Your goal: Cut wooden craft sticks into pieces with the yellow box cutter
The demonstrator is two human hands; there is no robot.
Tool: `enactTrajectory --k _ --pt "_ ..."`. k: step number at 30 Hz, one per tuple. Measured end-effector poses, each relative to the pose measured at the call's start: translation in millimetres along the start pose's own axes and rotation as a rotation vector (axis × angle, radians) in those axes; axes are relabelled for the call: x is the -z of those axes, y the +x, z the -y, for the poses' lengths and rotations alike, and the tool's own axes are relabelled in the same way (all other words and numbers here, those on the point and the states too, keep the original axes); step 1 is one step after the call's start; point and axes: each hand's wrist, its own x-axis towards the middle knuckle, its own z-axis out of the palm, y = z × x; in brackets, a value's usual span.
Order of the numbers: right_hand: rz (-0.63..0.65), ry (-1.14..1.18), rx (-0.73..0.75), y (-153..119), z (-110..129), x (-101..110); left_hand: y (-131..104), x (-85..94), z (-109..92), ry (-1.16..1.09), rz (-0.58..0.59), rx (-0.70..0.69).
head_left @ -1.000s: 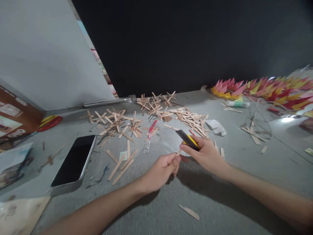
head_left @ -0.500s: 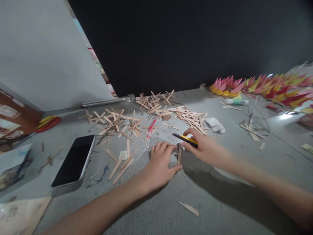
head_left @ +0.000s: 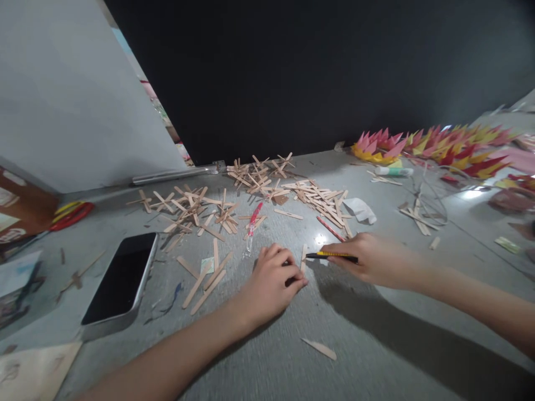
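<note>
My left hand [head_left: 276,284] rests on the grey tabletop with curled fingers. Its thumb and fingertips pinch the near end of a short wooden craft stick [head_left: 304,255], which lies flat and points away from me. From the right, my right hand [head_left: 363,259] grips a black and yellow box cutter [head_left: 336,256] held nearly level. The cutter's tip meets the right side of the stick around its middle; whether it cuts into the wood is too small to tell. A loose stick with a pointed end [head_left: 320,349] lies nearer to me.
Craft sticks lie beyond my hands, some in crossed clusters [head_left: 194,206], others in a loose pile [head_left: 320,197]. A phone [head_left: 121,278] is at left, by red-yellow scissors handles [head_left: 72,215]. Crumpled tissue [head_left: 360,210], a glue stick [head_left: 393,171] and folded-paper flowers [head_left: 378,146] are at right.
My right hand has come down and swung the box cutter's tip against the stick. A red, thin rod beyond it has come into sight. My left fingers have curled more; the view has shifted slightly.
</note>
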Motion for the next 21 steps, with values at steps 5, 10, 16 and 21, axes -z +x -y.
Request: enactTrajectory --k 5,10,16,21 --pt "0.072 0.05 -0.032 2.2 4.5 0.5 0.4 2.1 -1.8 -0.003 0.025 0.028" --pt "0.099 0.046 -0.045 2.1 5.7 0.1 -0.1 1.7 -2.5 -0.008 0.023 0.037" --pt "0.099 0.026 -0.019 2.4 9.6 3.3 0.3 1.9 -3.3 -0.001 0.034 0.043" --pt "0.169 -0.038 -0.015 13.2 18.9 19.0 0.8 2.1 -2.5 0.044 0.042 0.024"
